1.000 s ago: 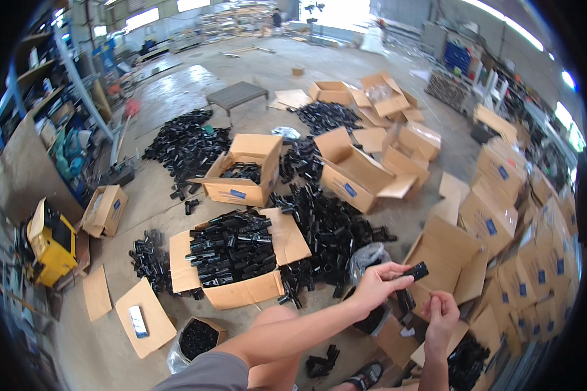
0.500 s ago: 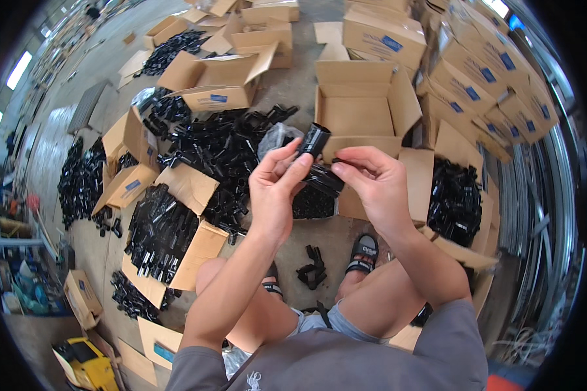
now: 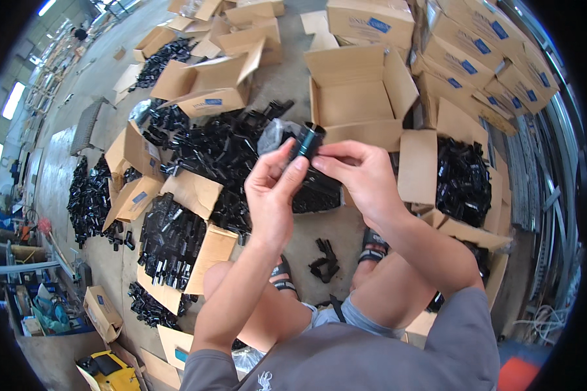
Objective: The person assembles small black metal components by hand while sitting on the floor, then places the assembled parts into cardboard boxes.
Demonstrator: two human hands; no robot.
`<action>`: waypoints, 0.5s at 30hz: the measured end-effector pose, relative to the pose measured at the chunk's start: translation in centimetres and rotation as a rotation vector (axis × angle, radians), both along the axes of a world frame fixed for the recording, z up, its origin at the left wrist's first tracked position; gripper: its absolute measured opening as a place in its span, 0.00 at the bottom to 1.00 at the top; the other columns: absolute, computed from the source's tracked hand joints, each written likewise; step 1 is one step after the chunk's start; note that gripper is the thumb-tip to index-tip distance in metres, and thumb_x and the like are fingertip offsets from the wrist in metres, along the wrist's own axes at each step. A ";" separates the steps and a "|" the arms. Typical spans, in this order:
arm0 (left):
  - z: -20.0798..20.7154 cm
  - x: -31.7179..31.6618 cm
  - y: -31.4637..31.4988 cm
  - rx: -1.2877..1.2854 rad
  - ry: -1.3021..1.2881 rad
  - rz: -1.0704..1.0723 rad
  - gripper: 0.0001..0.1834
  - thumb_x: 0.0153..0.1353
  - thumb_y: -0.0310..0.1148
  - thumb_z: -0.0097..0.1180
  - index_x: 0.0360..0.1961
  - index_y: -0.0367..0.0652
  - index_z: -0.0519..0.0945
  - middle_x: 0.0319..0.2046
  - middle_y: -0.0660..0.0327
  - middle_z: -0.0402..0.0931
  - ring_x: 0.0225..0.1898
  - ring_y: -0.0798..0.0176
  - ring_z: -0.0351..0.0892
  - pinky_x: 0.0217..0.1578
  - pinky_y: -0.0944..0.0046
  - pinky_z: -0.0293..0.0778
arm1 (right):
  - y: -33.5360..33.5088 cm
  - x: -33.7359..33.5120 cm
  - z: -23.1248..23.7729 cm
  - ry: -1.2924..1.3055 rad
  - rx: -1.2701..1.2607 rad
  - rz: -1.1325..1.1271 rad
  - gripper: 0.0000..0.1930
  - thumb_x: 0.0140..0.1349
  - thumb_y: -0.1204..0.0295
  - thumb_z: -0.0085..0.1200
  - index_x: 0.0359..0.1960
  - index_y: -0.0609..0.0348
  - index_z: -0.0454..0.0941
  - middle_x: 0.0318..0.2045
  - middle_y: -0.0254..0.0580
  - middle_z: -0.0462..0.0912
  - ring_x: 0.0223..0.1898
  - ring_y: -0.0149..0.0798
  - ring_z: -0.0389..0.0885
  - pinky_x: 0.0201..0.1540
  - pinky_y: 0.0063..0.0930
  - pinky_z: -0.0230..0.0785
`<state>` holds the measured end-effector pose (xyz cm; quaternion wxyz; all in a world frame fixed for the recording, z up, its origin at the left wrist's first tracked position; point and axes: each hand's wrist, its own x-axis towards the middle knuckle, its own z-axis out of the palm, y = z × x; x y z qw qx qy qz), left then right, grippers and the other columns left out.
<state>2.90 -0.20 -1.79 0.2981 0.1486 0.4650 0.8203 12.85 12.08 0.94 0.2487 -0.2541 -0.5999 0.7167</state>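
Black tube [image 3: 308,139], best braced steady, sits pinched in the left hand [image 3: 271,199]; right hand [image 3: 364,177] beside it, hold unclear.

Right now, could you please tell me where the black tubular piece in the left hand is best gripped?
Probably grip the black tubular piece by its rounded side, from the left, as the left hand does: its long body points away, its far end looks open, and the right hand crowds the right.

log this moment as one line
left hand: pinches black tubular part | right hand: at part's lower end | beyond: open cardboard box
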 end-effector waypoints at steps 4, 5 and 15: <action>0.9 0.1 -0.4 -0.065 0.098 0.014 0.18 0.63 0.23 0.68 0.54 0.38 0.83 0.46 0.62 0.86 0.46 0.73 0.82 0.52 0.69 0.77 | -0.2 0.1 -0.1 -0.002 -0.046 0.011 0.11 0.63 0.77 0.66 0.46 0.69 0.85 0.39 0.41 0.88 0.40 0.28 0.83 0.47 0.22 0.75; 0.7 0.1 -0.1 -0.055 0.191 0.027 0.17 0.63 0.23 0.68 0.53 0.38 0.84 0.44 0.64 0.85 0.45 0.75 0.81 0.50 0.70 0.76 | -0.2 0.4 0.3 -0.011 -0.081 0.013 0.11 0.64 0.78 0.65 0.46 0.70 0.85 0.40 0.41 0.87 0.41 0.28 0.83 0.48 0.22 0.74; 0.2 -0.6 -0.9 0.065 0.112 -0.056 0.19 0.65 0.22 0.65 0.58 0.39 0.82 0.46 0.64 0.85 0.44 0.78 0.79 0.48 0.72 0.76 | -1.4 0.0 0.3 0.060 -0.138 0.011 0.09 0.66 0.79 0.63 0.46 0.66 0.85 0.39 0.35 0.87 0.40 0.24 0.82 0.47 0.19 0.73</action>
